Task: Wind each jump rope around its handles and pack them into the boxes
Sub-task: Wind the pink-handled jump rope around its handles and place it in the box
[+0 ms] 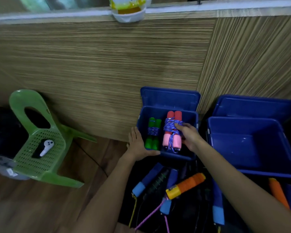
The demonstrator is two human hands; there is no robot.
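Pink-and-red handled jump rope (172,130), cord wound round its middle: inside the left blue box (178,155), long axis running away from the viewer, red ends farthest. Right hand (189,137) grips it, fingers curled over the winding. Beside it, a wound green rope (152,133), parallel. Left hand (138,143) rests flat, fingers straight, against the box's near corner. Step: packing. Next, judged: let go, then take an unwound rope (185,185) from the pile below. Second box (252,145) holds nothing visible.
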